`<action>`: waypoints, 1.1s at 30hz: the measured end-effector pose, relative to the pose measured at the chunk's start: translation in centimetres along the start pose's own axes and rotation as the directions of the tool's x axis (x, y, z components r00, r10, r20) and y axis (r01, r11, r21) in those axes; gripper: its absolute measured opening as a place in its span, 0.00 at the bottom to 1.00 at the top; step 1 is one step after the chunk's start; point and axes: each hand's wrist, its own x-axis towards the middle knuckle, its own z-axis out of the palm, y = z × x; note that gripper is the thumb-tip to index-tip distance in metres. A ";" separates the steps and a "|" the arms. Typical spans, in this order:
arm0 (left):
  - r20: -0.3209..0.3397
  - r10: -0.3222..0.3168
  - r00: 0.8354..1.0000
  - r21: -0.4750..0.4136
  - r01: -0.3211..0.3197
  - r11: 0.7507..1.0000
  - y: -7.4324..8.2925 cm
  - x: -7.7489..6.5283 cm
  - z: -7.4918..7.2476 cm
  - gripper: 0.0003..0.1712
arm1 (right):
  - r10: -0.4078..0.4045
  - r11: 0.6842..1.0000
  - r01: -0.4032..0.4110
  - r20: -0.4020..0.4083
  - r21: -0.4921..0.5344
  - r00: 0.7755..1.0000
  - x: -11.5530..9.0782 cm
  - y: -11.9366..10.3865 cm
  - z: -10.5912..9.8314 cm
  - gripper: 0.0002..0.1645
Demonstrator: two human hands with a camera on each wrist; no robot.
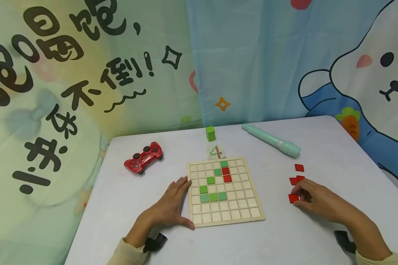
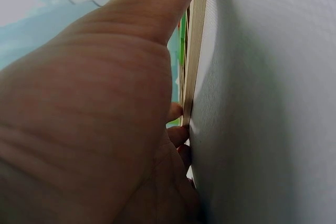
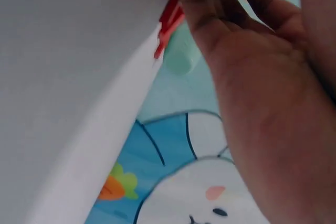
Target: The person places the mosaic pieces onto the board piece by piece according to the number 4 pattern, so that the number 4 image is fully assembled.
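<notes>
My left hand (image 1: 170, 202) lies along the left side of a wooden grid board (image 1: 229, 222), its thumb at the near corner and fingertips at the left rim. In the left wrist view, the thumb and fingers meet the board's edge (image 2: 197, 45). Several green tiles (image 1: 210, 180) form a bent line in the board's cells, and two red tiles (image 1: 226, 174) sit near its upper middle. On the right, my right hand (image 1: 321, 200) pinches a red square tile (image 1: 293, 198) between thumb and fingers. More loose red tiles (image 1: 299, 168) lie just beyond that hand.
Behind the board are a small grid pattern card (image 1: 215, 152) and a green block (image 1: 210, 133). A red game controller (image 1: 144, 158) lies at the left, and a mint-green tube-shaped object (image 1: 272, 140) at the back right. A printed curtain (image 1: 245, 66) hangs behind the white table (image 1: 278, 239).
</notes>
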 end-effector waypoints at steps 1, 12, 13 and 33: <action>0.002 0.000 1.000 0.000 0.000 1.000 0.0 0.0 0.0 0.83 | -0.018 1.000 0.018 -0.005 -0.005 1.000 0.1 -0.4 0.0 0.21; 0.004 0.008 1.000 -0.003 -0.008 1.000 0.0 -0.1 0.1 0.83 | -0.270 0.963 0.270 -0.006 0.011 0.963 5.2 -8.8 0.2 0.12; 0.007 0.009 1.000 -0.003 -0.009 1.000 0.1 0.0 0.1 0.83 | -0.289 0.957 0.289 -0.001 0.018 0.957 5.8 -9.5 0.5 0.12; 0.007 0.007 1.000 -0.012 -0.007 1.000 0.1 -0.2 -0.2 0.83 | -0.438 0.898 0.440 0.054 -0.031 0.897 11.1 -12.7 4.9 0.11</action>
